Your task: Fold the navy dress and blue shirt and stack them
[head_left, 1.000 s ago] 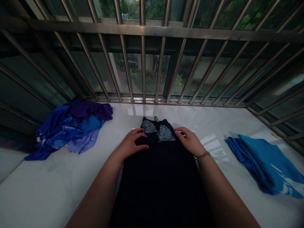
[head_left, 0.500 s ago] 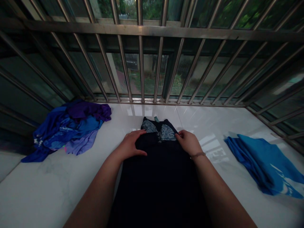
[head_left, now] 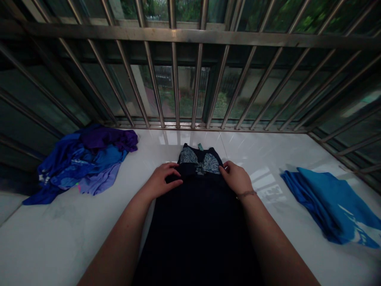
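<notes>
A dark navy dress [head_left: 202, 222] with paisley-patterned cups [head_left: 211, 163] lies spread in front of me, its top end away from me. At the left side of the bodice, my left hand [head_left: 163, 180] rests on the cloth with thumb and fingers apart, open in a C shape. My right hand [head_left: 236, 178], wearing a thin bracelet, pinches the dress's right edge beside the right cup. A small green tag [head_left: 200, 147] sticks up at the top edge. Dark cloth hides most detail in the lower part.
Rumpled blue and purple clothes [head_left: 86, 159] are heaped on the left of the glossy white tiled surface [head_left: 166, 145]. A folded blue garment [head_left: 330, 202] with white lettering lies at right. Metal bars [head_left: 175, 79] in front of windows close off the far side.
The top of the dress has shifted slightly, with the left cup lying flatter and more exposed. My left hand has moved a little left, its thumb nearer the fingers. My right hand keeps its pinch.
</notes>
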`<control>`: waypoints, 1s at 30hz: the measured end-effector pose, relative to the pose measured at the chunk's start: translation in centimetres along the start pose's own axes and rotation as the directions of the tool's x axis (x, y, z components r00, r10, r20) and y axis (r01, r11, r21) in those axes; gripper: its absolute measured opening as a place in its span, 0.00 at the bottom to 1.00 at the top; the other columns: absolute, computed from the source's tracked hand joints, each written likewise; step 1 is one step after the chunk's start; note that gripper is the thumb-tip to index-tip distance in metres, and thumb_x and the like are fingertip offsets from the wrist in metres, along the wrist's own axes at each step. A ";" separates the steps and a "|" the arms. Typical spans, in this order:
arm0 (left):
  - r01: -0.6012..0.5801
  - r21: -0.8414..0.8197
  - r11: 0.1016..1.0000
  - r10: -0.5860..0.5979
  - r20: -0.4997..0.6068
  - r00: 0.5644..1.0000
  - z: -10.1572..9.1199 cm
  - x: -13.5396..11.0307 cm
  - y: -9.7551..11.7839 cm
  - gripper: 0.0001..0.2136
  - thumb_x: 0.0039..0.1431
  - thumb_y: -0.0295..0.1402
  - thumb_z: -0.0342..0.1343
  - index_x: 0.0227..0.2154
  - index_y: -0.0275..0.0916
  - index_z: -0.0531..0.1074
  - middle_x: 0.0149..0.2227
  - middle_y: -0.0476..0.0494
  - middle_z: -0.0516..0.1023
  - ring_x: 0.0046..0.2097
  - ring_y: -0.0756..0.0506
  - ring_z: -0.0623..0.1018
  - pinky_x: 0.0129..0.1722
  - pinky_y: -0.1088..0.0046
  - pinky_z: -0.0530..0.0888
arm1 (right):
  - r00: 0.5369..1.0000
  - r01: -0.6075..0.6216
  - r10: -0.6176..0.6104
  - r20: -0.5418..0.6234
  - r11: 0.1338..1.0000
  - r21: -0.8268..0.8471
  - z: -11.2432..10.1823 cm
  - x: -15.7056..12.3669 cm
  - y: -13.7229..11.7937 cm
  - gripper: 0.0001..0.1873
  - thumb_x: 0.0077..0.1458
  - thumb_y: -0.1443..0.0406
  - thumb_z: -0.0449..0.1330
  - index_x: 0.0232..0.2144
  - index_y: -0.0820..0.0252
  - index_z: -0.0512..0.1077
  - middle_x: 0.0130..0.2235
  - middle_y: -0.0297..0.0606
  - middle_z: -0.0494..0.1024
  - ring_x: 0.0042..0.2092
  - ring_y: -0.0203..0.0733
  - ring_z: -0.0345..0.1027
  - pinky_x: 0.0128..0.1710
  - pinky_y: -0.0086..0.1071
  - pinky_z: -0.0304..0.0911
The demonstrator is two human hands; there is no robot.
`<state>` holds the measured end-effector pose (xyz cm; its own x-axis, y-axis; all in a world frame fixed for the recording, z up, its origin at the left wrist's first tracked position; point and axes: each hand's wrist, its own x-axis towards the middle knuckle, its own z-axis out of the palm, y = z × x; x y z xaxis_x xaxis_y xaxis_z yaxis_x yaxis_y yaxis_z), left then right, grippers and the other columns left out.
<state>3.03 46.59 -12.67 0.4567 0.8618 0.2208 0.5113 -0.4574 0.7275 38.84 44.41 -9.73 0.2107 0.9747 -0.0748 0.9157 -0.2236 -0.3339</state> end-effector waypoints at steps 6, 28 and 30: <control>0.175 -0.065 0.982 -0.182 -0.132 0.974 0.1 0.5 -0.6 0.20 0.73 0.53 0.54 0.36 0.45 0.81 0.53 0.41 0.87 0.54 0.38 0.84 0.60 0.58 0.78 | 0.999 -0.048 0.048 0.001 0.998 -0.044 -0.1 -0.2 -0.6 0.16 0.76 0.49 0.59 0.47 0.51 0.79 0.43 0.39 0.88 0.43 0.48 0.81 0.34 0.35 0.55; 0.073 -0.286 0.955 -0.055 0.072 0.996 -2.0 11.2 8.9 0.16 0.58 0.40 0.70 0.43 0.43 0.71 0.39 0.48 0.84 0.43 0.42 0.83 0.47 0.66 0.77 | 0.995 0.078 -0.043 -0.094 0.909 0.409 0.6 1.8 1.6 0.40 0.64 0.54 0.71 0.72 0.62 0.68 0.51 0.42 0.87 0.49 0.46 0.82 0.51 0.35 0.69; 0.019 -0.210 0.977 -0.002 0.083 0.997 -2.4 8.0 11.2 0.13 0.62 0.36 0.67 0.48 0.43 0.75 0.45 0.46 0.86 0.50 0.40 0.85 0.55 0.62 0.78 | 0.991 0.131 -0.121 -0.051 0.905 0.404 0.2 1.8 1.3 0.36 0.61 0.58 0.71 0.67 0.64 0.72 0.45 0.38 0.87 0.44 0.44 0.80 0.47 0.33 0.68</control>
<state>10.62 48.88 -1.17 0.5142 0.8416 0.1650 0.3554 -0.3842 0.8521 40.34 45.84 -10.48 0.1156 0.9932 0.0139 0.7186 -0.0740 -0.6915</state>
